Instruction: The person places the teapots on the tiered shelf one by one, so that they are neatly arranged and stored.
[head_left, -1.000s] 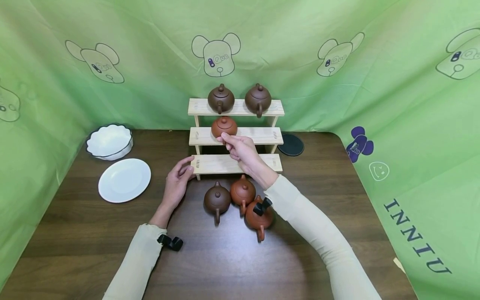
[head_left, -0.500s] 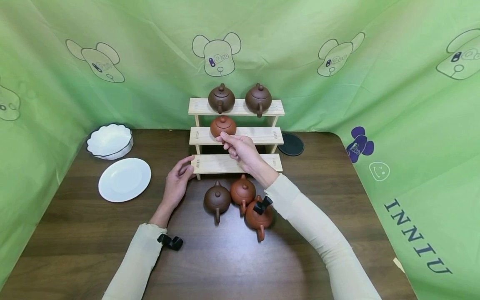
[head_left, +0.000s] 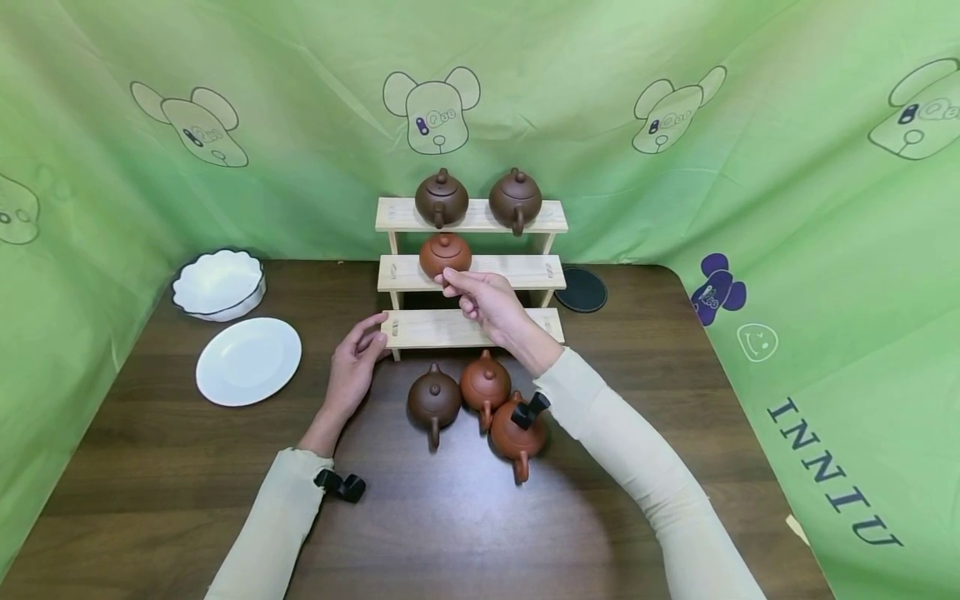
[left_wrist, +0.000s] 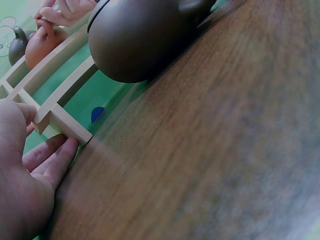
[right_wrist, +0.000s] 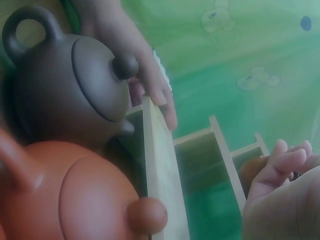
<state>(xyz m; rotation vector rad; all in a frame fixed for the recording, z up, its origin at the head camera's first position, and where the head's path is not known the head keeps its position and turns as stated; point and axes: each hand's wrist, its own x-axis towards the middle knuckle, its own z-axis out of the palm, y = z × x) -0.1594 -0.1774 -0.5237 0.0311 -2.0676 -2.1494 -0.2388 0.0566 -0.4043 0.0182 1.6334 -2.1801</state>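
Observation:
A reddish-brown clay teapot [head_left: 445, 253] sits toward the left of the middle step of a three-step wooden display rack [head_left: 480, 329]. My right hand [head_left: 491, 304] pinches its handle, which points toward me and is mostly hidden by the fingers. At the lowest step's left end, my left hand [head_left: 354, 364] holds the board, thumb on top and fingers against the side support, as the left wrist view shows. On the table before the rack stand a dark brown teapot [head_left: 434, 398], a reddish teapot [head_left: 485, 382] and another reddish teapot [head_left: 517, 440], partly behind the right wrist's camera.
Two dark brown teapots, one left [head_left: 441, 200] and one right [head_left: 515, 200], stand on the top step. To the left are a scalloped white bowl [head_left: 219, 285] and a white oval plate [head_left: 249, 362]. A black round coaster [head_left: 582, 289] lies right of the rack, before green cloth.
The reddish teapot on the middle step has shifted slightly left, with my right hand at its handle. My left hand stays on the rack.

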